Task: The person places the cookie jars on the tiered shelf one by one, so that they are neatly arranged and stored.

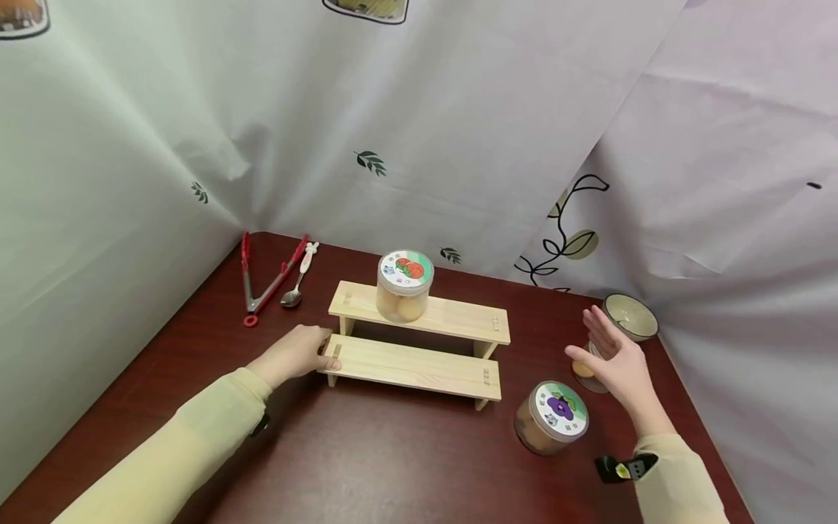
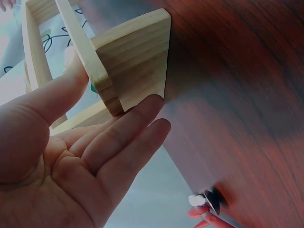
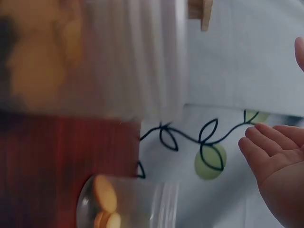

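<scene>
My left hand (image 1: 297, 354) grips the left end of a two-step wooden rack (image 1: 412, 369) at its lower step. In the left wrist view the thumb lies over the board while the fingers (image 2: 135, 121) reach along the side panel (image 2: 137, 61). A clear jar with a tomato lid (image 1: 404, 286) stands on the upper step. My right hand (image 1: 618, 367) is raised at the right with fingers spread, holding nothing. Below and left of it stands a jar with a purple-fruit lid (image 1: 553, 416). Another clear jar of biscuits (image 3: 133, 204) is partly hidden behind that hand in the head view.
Red-handled tongs (image 1: 262, 297) and a spoon with a white-pink handle (image 1: 300, 280) lie at the back left of the dark red table (image 1: 380, 458). A bowl (image 1: 630, 317) stands at the far right. White printed curtains (image 1: 458, 131) hang around the table's back and sides.
</scene>
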Motion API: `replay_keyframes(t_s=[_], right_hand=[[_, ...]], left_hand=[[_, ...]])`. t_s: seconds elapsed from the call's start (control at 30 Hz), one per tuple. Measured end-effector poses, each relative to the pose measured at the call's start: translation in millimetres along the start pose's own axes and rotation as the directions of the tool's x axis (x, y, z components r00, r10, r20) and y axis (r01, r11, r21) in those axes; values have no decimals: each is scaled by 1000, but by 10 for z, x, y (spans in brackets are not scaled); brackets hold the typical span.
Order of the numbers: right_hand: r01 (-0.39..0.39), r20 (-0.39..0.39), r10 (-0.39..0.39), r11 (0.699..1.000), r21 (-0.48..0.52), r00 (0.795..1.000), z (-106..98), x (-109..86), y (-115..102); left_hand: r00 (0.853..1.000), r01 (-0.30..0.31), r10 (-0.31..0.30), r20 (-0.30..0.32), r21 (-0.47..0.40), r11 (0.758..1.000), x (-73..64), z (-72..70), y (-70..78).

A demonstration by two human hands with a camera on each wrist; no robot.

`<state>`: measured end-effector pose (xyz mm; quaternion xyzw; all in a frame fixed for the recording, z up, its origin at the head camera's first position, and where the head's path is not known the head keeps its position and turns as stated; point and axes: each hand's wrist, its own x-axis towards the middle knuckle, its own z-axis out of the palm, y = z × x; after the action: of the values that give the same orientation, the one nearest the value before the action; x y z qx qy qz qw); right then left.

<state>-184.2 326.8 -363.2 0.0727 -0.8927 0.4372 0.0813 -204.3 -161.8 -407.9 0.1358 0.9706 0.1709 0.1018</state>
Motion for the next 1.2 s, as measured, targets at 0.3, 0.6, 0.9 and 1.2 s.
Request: replay_keyframes(t_s=[0.3,0.6,0.9,1.2], right_hand=[[-56,-101,56,998,-3,993,-110,-122,279],[-133,-192,135,991,23,972,-253,-223,612],[-175,-232,202,976,131,952,-359,-303,808],[-285,-207,314,945,160,927,-319,-305,1034]], left_hand=[[1000,4,-4,4,-1,1000,-11,-5,3],[1000,-4,4,3,6,1000,-20,2,8],[1000,-5,5,8,0,1000,-4,-2,-2],[1000,-14,14,-5,-6,1000,-44,-8,8]])
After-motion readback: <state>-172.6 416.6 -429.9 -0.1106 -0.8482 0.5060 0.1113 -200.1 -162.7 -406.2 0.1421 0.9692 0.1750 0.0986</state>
